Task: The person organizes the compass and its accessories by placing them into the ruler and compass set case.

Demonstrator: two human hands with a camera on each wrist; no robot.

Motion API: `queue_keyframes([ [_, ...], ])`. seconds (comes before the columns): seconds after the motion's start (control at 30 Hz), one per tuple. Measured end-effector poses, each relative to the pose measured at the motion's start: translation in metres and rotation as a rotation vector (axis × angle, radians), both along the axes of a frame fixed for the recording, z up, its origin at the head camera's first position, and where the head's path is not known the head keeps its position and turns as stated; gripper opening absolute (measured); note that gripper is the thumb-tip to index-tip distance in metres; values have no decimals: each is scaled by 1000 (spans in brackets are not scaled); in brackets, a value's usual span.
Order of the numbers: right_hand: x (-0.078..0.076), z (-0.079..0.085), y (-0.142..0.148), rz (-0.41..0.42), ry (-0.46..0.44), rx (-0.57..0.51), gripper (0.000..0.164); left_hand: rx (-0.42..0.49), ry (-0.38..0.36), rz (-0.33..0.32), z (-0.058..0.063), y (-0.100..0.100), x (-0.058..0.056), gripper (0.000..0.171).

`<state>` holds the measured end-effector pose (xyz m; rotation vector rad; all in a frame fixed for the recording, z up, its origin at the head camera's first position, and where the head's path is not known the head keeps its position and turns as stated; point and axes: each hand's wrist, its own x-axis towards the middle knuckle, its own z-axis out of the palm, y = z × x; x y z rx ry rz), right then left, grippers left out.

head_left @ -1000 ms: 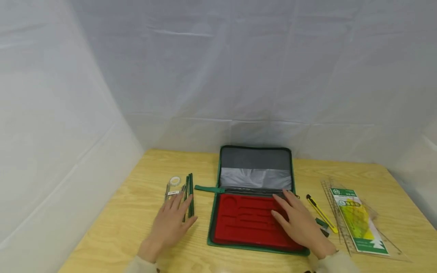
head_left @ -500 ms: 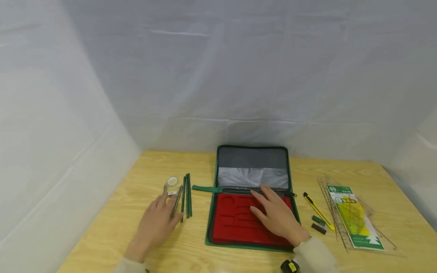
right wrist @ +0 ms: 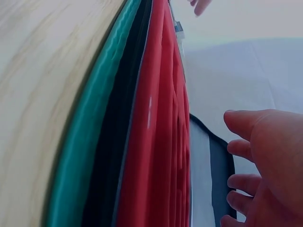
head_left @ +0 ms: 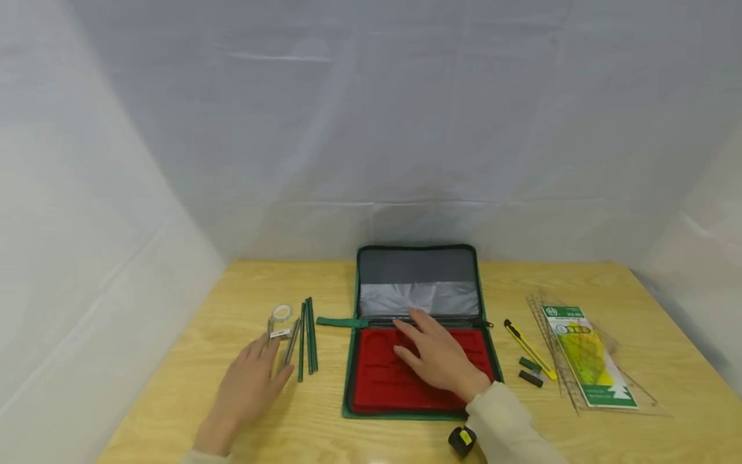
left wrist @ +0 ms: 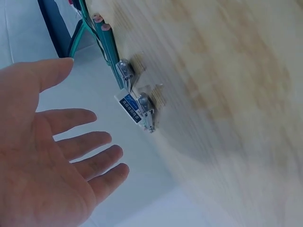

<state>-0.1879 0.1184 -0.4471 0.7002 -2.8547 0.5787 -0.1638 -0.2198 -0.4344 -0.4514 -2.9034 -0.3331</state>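
Note:
My left hand (head_left: 246, 386) hovers palm down with fingers spread, near two metal compasses (left wrist: 146, 105), a small white labelled box (head_left: 281, 333) and a white tape roll (head_left: 281, 313). Green pencils (head_left: 312, 341) lie just right of it. The left wrist view shows this palm holding nothing. Over the red moulded tray (head_left: 385, 396) of an unzipped green case (head_left: 348, 412) is my right hand (head_left: 437, 357). Its fingers are relaxed and spread, and the right wrist view shows them apart from the tray. Part of the tray's recesses is hidden beneath that hand.
Right of the case lie a yellow cutter knife (head_left: 530, 351), a green block (head_left: 529, 365) and a dark block (head_left: 530, 379). Farther right, clear set squares (head_left: 632, 386) lie with a green-and-yellow packet (head_left: 585, 361). The case lid (head_left: 417, 265) leans up at the back. White sheeting (head_left: 371, 129) surrounds the table.
My right hand has moved left, from the tray's right side to over its middle. The left hand has shifted left and back, away from the pencils. The whole view has turned slightly.

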Motion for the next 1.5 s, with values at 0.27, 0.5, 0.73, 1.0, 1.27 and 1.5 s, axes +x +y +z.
queue_keyframes([
  [0.27, -10, 3, -33, 81, -10, 30, 51, 23, -63, 55, 3, -19, -5, 56],
  [0.5, -19, 9, -62, 155, -34, 51, 50, 22, -62, 29, 6, -23, -11, 56],
  [0.73, -24, 10, -79, 180, -51, 93, 50, 17, -77, 14, 5, -23, -15, 55],
  [1.0, -23, 9, -94, 198, -105, 105, 49, 53, -63, 15, 7, -24, -14, 43],
  [1.27, -21, 7, -99, 220, -104, 104, 48, 63, -173, 51, 8, -13, -21, 20],
  [1.5, -19, 4, -96, 224, -99, 85, 47, 74, -275, 111, 7, -1, -32, 21],
])
